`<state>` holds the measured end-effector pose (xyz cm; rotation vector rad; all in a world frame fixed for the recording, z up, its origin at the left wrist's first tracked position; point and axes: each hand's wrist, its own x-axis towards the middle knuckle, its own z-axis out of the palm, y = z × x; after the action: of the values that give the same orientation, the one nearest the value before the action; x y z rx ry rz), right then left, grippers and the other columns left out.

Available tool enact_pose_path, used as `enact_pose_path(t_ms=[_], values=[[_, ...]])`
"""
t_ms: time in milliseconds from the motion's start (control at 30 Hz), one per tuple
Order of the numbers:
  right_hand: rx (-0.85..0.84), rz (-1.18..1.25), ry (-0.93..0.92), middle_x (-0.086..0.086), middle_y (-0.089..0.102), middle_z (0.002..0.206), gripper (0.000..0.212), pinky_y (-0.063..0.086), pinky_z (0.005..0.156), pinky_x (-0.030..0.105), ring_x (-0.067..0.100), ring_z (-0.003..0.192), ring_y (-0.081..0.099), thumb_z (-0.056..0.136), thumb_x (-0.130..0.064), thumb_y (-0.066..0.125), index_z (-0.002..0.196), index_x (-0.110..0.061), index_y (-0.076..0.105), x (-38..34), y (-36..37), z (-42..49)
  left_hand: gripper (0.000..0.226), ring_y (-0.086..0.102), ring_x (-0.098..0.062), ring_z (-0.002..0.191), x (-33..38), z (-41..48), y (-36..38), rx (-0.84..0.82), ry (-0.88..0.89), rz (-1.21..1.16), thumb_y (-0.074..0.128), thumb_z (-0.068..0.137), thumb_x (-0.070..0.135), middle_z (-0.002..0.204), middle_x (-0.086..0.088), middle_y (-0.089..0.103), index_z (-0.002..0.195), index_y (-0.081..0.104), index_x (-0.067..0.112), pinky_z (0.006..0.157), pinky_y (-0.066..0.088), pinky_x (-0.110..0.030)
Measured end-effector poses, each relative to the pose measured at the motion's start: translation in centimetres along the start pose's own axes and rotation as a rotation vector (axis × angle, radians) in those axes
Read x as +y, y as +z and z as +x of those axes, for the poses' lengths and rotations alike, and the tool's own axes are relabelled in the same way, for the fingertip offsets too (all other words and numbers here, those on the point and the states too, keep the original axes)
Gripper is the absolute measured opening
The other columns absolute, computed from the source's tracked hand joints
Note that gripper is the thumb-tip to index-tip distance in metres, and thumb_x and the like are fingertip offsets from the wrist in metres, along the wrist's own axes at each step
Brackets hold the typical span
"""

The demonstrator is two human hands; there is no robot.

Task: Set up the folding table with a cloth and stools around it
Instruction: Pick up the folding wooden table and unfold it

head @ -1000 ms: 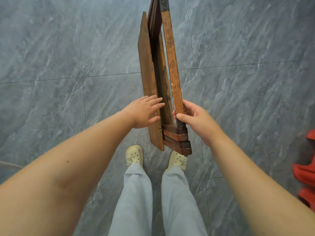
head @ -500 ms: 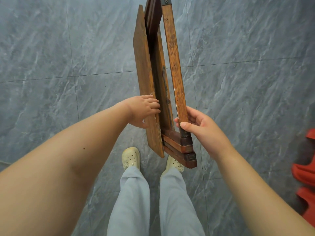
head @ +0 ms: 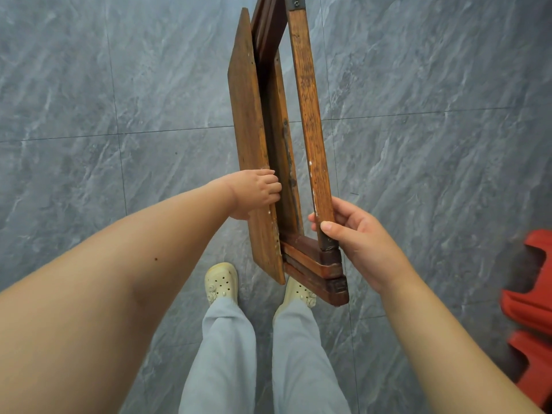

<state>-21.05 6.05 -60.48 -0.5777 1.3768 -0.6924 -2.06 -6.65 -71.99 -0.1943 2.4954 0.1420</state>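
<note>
The left hand (head: 257, 192) grips the folding table (head: 248, 130) by its flat top panel (head: 243, 94). Its fingers (head: 270, 186) are curled over the panel's right edge into the gap behind it, and the palm lies against the panel's outer face. The right hand (head: 355, 240) holds the leg rail (head: 307, 115) close to its near end, with the thumb laid across the rail's front and the other fingers wrapped round behind it. Both hands are closed on wood, neither one free.

The table is folded and held edge-on between the two arms, running from in front of the person's legs away to the far side, where its far end passes out of view. The panel stands on the left and the leg rail on the right. The two lie close together at the far end and are spread apart at the near end, with a narrower inner board showing in the gap. Dark stacked cross pieces (head: 316, 264) join the frame at the near end, just below the right hand.

Below lies a grey marbled tile floor (head: 89, 85). The person wears light blue-grey trousers (head: 227, 354) and cream perforated clogs (head: 221, 282) — the table's near corner covers part of the right one. At the right edge, well apart from the table, is a red plastic shape (head: 528, 309), cut off by the frame; what it is cannot be told.
</note>
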Motion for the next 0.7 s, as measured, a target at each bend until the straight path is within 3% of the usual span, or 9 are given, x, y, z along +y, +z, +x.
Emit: enact_pose_path(t_ms=[233,500,700], values=[[0.036,-0.002,-0.020,0.003,0.071,0.104,0.037,0.052,0.085,0.020,0.013,0.098,0.066,0.090,0.002,0.054,0.122,-0.016,0.058,0.0,-0.3,-0.2,0.076,0.030,-0.027,0.136,-0.2,-0.3,0.3,0.027,0.019,0.017,0.063,0.083,0.047,0.145,-0.008,0.039,0.143,0.035,0.010,0.119,0.014,-0.042],[0.038,-0.036,-0.008,0.002,0.071,0.104,0.039,0.051,0.084,0.020,0.012,0.098,0.066,0.090,0.001,0.054,0.123,-0.018,0.058,-0.6,0.0,-0.4,0.082,0.031,-0.028,0.136,-0.7,-4.2,0.0,0.027,0.005,-0.030,0.036,0.087,0.069,0.144,-0.010,0.041,0.141,0.039,0.008,0.118,0.017,-0.042],[-0.043,-0.085,-0.007,0.004,0.068,0.103,0.046,0.050,0.081,0.016,0.005,0.093,0.065,0.088,0.008,0.054,0.130,-0.010,0.053,-0.8,5.0,0.0,0.078,0.039,-0.023,0.126,-1.8,-10.0,1.8,0.032,0.032,-0.023,0.024,0.089,0.069,0.136,-0.005,0.049,0.137,0.045,0.011,0.111,0.028,-0.037]])
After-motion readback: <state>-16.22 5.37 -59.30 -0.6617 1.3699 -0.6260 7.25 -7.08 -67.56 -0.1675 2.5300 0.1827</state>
